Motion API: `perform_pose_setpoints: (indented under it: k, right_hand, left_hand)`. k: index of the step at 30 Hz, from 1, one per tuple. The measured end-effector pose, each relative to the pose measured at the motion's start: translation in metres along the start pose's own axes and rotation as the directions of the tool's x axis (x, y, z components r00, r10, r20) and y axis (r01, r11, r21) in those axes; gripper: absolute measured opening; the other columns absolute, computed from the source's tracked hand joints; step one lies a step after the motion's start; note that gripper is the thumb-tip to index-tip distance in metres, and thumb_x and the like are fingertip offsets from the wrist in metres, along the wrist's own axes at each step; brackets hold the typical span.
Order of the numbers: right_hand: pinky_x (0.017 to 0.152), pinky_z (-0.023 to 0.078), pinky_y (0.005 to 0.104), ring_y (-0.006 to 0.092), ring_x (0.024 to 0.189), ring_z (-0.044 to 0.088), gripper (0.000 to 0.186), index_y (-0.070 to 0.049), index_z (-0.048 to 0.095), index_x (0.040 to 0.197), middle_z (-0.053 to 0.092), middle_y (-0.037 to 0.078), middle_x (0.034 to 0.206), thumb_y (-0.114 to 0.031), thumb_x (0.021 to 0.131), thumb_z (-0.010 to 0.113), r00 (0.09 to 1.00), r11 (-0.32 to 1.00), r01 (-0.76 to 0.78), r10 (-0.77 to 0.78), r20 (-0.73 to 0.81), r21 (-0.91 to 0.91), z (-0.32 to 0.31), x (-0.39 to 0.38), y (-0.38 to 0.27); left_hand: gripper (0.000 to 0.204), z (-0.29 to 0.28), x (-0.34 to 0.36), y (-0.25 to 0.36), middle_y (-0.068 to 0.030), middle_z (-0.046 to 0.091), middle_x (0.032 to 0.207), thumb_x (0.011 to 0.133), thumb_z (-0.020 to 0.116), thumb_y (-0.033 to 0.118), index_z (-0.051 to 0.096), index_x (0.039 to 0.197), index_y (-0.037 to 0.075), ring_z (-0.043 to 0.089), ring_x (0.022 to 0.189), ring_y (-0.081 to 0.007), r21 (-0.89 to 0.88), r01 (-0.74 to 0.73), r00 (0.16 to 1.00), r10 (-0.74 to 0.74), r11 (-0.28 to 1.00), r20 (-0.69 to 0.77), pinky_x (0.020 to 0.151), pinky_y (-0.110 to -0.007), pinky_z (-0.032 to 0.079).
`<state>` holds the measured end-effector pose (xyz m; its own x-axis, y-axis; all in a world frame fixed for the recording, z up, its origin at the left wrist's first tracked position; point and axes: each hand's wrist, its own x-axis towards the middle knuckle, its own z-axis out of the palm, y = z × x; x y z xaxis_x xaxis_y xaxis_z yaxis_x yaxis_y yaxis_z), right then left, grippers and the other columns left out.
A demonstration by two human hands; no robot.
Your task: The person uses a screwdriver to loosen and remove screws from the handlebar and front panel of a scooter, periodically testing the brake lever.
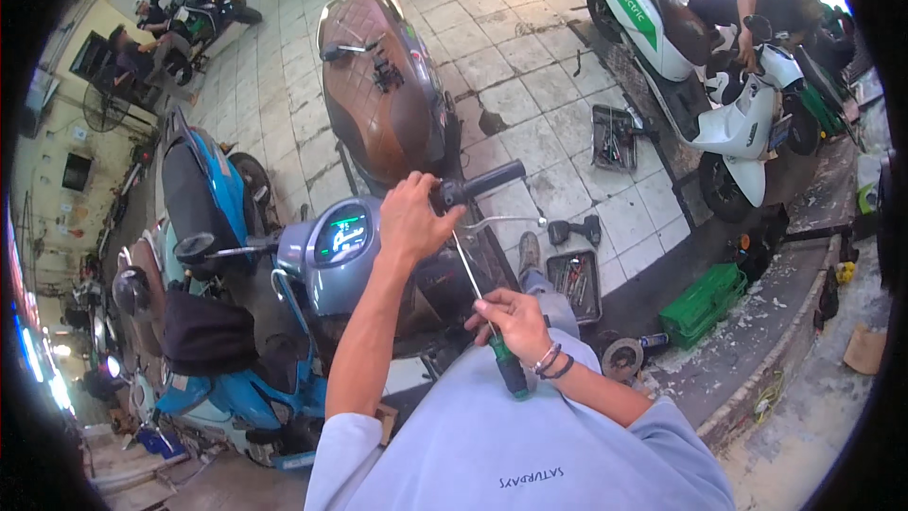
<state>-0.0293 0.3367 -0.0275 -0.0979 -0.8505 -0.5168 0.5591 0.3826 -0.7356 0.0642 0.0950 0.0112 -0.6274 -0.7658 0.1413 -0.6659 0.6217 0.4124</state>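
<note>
green-and-black screwdriver handle point(512, 374), brown diamond-quilted seat point(363, 112), pale blue shirt point(492, 431)

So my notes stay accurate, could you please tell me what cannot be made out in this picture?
In the head view:
Part of the handlebar: covered by the left hand.
What the tip of the screwdriver meets: too small to tell.
Black parts on the brown scooter seat: too small to identify.
Hand tools in the lower black tray: too small to tell apart.

Two hands point(409, 218) point(520, 329), one screwdriver point(511, 372) — two tool trays point(579, 319) point(615, 169), one green toolbox point(702, 306), one fan point(104, 109)
</note>
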Motion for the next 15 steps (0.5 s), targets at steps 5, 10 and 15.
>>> perform_pose_setpoints:
  k: [5,10,15]
  right_hand:
    - [0.064,0.063,0.0338,0.0241,0.071,0.078,0.027,0.004,0.063,0.116,0.079,0.022,0.099,-0.022,0.109,0.069,1.0,0.998,-0.013,0.014,-0.02,0.057,0.005,0.0,0.007]
    - [0.081,0.065,0.0376,0.026,0.09,0.08,0.03,0.005,0.061,0.123,0.079,0.021,0.109,-0.022,0.111,0.067,0.994,0.994,-0.068,0.06,0.095,0.08,-0.002,-0.007,-0.004]
    - [0.086,0.062,0.0383,0.0264,0.096,0.078,0.061,0.007,0.063,0.128,0.079,0.021,0.109,-0.042,0.098,0.083,0.984,0.776,0.176,-0.146,0.099,-0.606,-0.033,-0.067,0.003]
  left_hand:
    - [0.052,-0.001,0.0,0.0,-0.0126,0.07,0.113,0.081,0.088,0.04,0.073,0.116,0.004,0.067,0.111,-0.0349,-0.021,0.014,1.0,-0.014,1.0,0.016,0.097,-0.047,0.052]
    - [0.051,0.005,-0.001,-0.004,-0.0125,0.069,0.113,0.081,0.087,0.04,0.073,0.115,0.004,0.067,0.111,-0.0353,-0.007,0.014,0.999,-0.014,1.0,0.04,0.097,-0.048,0.052]
    - [0.055,0.005,-0.002,-0.005,-0.0135,0.068,0.11,0.081,0.087,0.045,0.073,0.115,0.003,0.068,0.109,-0.0367,0.002,0.0,1.0,0.0,1.0,0.02,0.094,-0.049,0.054]
